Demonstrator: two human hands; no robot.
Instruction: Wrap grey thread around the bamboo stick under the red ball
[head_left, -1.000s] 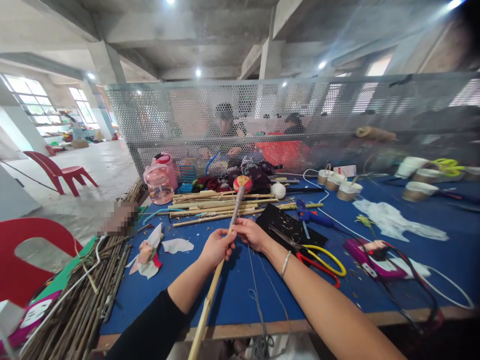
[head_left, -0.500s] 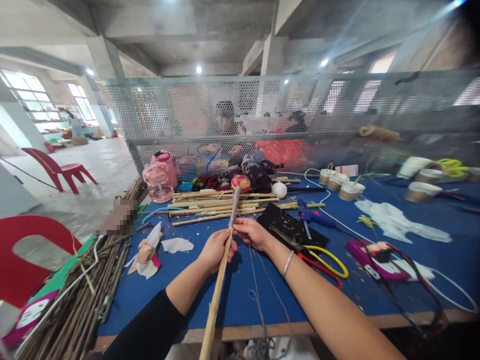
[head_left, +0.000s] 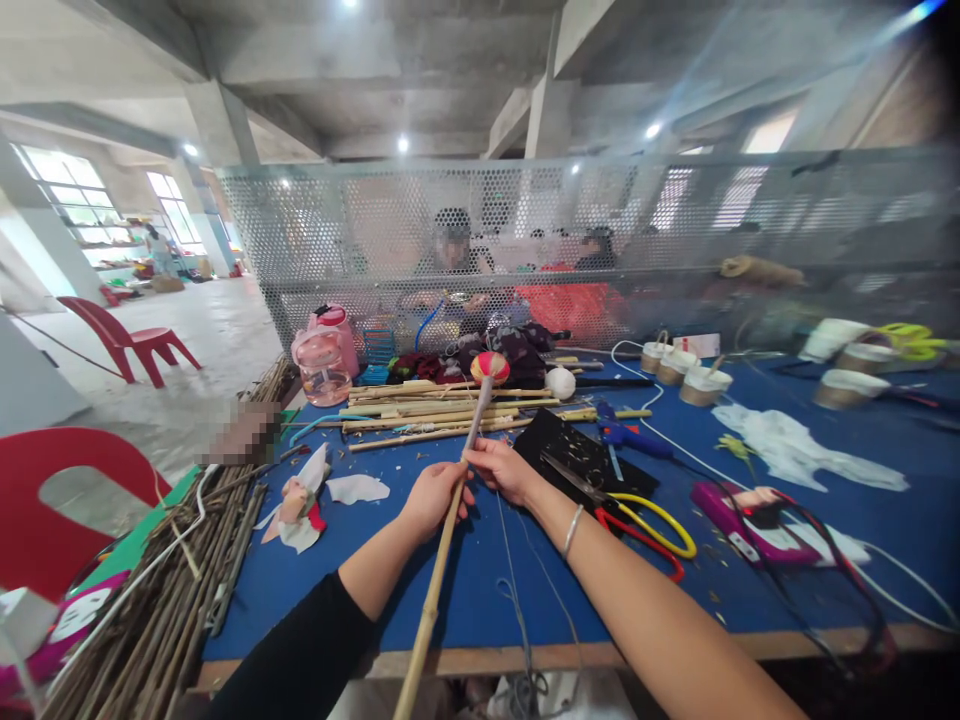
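A long bamboo stick (head_left: 433, 600) slants up and away from me, its upper part wrapped in grey yarn (head_left: 475, 428). At its far tip is a round red and yellow ball (head_left: 490, 368). Fingers of my left hand (head_left: 437, 497) are closed around the stick just below the wrapping. My right hand (head_left: 501, 470) pinches at the lower end of the wrap, where it seems to hold the yarn; the exact contact is partly hidden by the fingers. Loose strands hang from there over the blue table (head_left: 420, 625) and past its front edge.
Scissors (head_left: 645, 525) with red and yellow handles lie on black cloth right of my hands. Farther right are a blue glue gun (head_left: 634, 436) and a purple device (head_left: 754, 520). Bamboo sticks (head_left: 435, 408) lie ahead, brown twigs (head_left: 165, 590) at left. A perforated screen (head_left: 360, 230) stands behind.
The view has shifted slightly. The ball shows more yellow, so the stick appears to have turned a little. Both hands keep nearly the same place and hold.
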